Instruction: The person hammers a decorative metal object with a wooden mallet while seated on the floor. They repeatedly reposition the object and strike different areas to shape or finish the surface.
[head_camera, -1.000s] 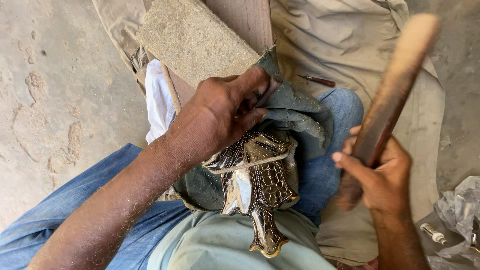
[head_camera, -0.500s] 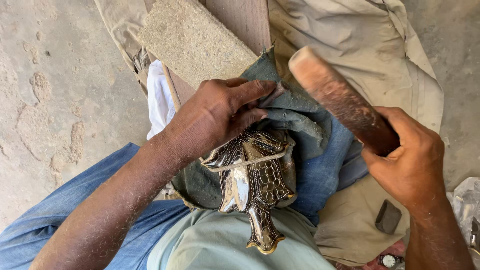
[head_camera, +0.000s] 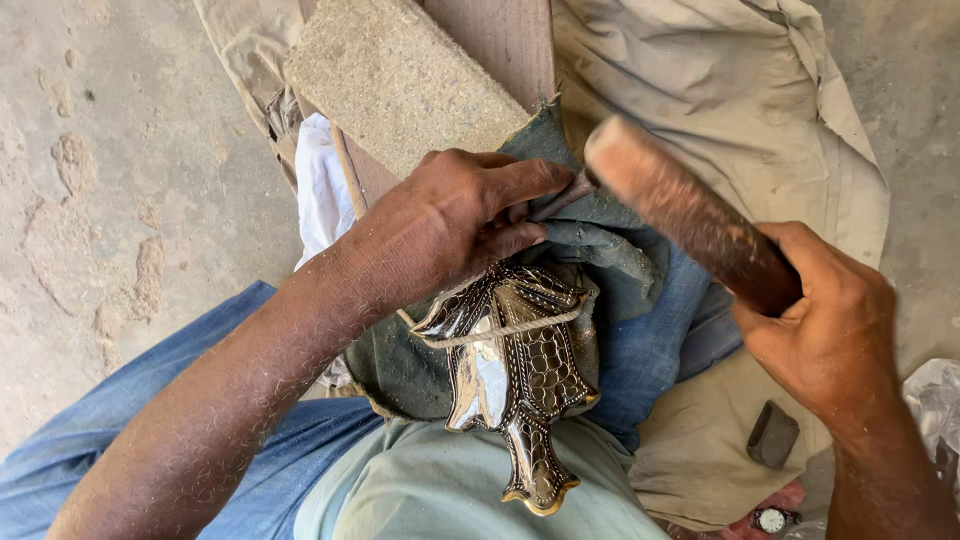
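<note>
In the head view, the left hand (head_camera: 455, 225) is curled closed around a thin metal punch (head_camera: 562, 196), pinched between thumb and fingers so that only its short upper end shows, slanting up to the right. The right hand (head_camera: 825, 325) is clamped tight on the handle of a wooden mallet (head_camera: 690, 215), whose rounded, blurred end sits just beside or on the punch's top; I cannot tell whether they touch. Below the left hand lies an ornate metal piece (head_camera: 515, 375), dark and shiny with a scale-like engraved pattern, broad in the middle and narrowing to a brass-coloured flared tip that points toward the person's body. It rests on a grey-green cloth pad (head_camera: 610, 250) across the person's lap, and a loop of pale string (head_camera: 500, 332) runs over its upper part. The lap is covered by blue jeans (head_camera: 150, 420) and the hem of a pale green shirt (head_camera: 430, 495). Beyond the hands stands a rough stone block (head_camera: 400, 80) against a wooden plank (head_camera: 500, 40), with a white rag (head_camera: 320, 190) beside it. Beige canvas (head_camera: 720, 90) spreads over the concrete floor (head_camera: 120, 150); on it lie a small dark block (head_camera: 773, 434) and, near the bottom edge, a wristwatch (head_camera: 772, 519).
</note>
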